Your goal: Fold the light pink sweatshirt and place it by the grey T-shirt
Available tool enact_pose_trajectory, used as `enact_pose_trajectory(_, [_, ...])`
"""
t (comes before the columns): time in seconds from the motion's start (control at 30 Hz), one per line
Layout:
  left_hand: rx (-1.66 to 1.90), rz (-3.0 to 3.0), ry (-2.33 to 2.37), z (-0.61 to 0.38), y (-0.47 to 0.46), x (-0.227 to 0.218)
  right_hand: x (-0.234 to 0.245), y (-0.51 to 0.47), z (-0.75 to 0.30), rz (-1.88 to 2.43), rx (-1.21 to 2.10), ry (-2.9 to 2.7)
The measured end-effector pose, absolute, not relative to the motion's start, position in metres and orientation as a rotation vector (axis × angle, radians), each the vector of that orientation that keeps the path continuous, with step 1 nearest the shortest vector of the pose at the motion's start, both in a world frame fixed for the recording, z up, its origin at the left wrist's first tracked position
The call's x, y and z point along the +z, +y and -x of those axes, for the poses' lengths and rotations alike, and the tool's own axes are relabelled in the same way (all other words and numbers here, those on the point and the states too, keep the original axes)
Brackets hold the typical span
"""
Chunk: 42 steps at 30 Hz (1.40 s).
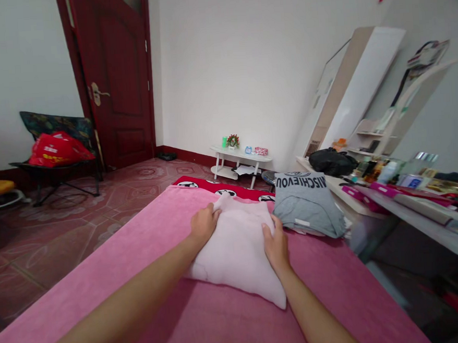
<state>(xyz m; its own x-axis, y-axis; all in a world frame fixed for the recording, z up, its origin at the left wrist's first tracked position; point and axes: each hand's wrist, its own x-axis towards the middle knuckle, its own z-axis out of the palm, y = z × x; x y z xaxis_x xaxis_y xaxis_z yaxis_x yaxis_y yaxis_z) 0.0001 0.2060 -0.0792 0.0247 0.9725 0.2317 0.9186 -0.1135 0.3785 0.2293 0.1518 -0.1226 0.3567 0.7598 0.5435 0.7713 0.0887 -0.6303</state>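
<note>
A soft, pale pink cushion [234,244] lies on the pink bed cover [155,239], with one far corner poking up and slight wrinkles on top. At its upper left edge, my left hand [204,224] is closed on the fabric, fingers curled in. On the right edge, my right hand [276,244] grips the side, thumb on top and fingers around the rim. Just right of the cushion sits a stack of folded clothes with a grey printed T-shirt [307,205] on top.
A red patterned cloth [250,193] covers the bed's far end. Beyond it stands a low white table [239,154] with flowers. Along the right, a dressing table [424,215] holds bottles and a black bag [332,161]. At left, a folding chair [56,121] carries a red bag [57,149].
</note>
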Motion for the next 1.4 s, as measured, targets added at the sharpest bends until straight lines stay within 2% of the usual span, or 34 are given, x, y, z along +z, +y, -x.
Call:
enact_pose_trajectory(0.13, [0.654, -2.234, 2.003, -0.011, 0.210, -0.042, -0.073, 0.162, -0.227, 1.925, -0.222, -1.622])
enact_pose_trajectory(0.23, [0.642, -2.336, 1.908, -0.032, 0.203, -0.032, -0.048, 0.173, -0.209, 1.854, -0.326, -1.746])
enact_pose_trajectory(0.33, [0.554, -2.452, 1.706, -0.051, 0.189, -0.054, -0.061, 0.176, -0.185, 1.724, -0.216, -1.842])
enact_pose_trajectory(0.5, [0.417, -2.445, 1.600, -0.055, 0.193, -0.104, -0.115, 0.183, -0.181, 1.819, 0.067, -1.938])
enact_pose_trajectory(0.67, [0.506, -2.295, 1.771, -0.049, 0.216, -0.109, -0.119, 0.194, -0.202, 1.819, -0.012, -1.853])
enact_pose_trajectory(0.8, [0.625, -1.980, 2.012, -0.045, 0.220, -0.105, -0.116, 0.180, -0.219, 2.042, -0.139, -1.417])
enact_pose_trajectory(0.9, [0.686, -1.809, 2.084, -0.040, 0.222, -0.105, -0.120, 0.171, -0.231, 2.192, 0.101, -1.091])
enact_pose_trajectory(1.03, [0.793, -1.636, 2.074, -0.031, 0.223, -0.106, -0.116, 0.170, -0.236, 1.920, 0.492, -0.944])
enact_pose_trajectory(1.1, [0.866, -1.616, 2.011, -0.028, 0.221, -0.098, -0.100, 0.167, -0.232, 1.768, 0.619, -0.988])
enact_pose_trajectory(1.17, [1.106, -1.662, 1.845, -0.024, 0.216, -0.077, -0.072, 0.159, -0.226, 1.509, 0.652, -1.047])
enact_pose_trajectory(1.3, [2.059, -1.664, 0.910, -0.015, 0.200, -0.013, -0.008, 0.136, -0.218, 0.847, 0.233, -1.041])
enact_pose_trajectory(1.33, [2.160, -1.641, 0.745, -0.012, 0.198, -0.002, 0.001, 0.133, -0.220, 0.781, 0.128, -1.022])
enact_pose_trajectory(1.4, [2.146, -1.675, 0.643, -0.006, 0.196, 0.004, 0.003, 0.133, -0.227, 0.770, 0.032, -0.982])
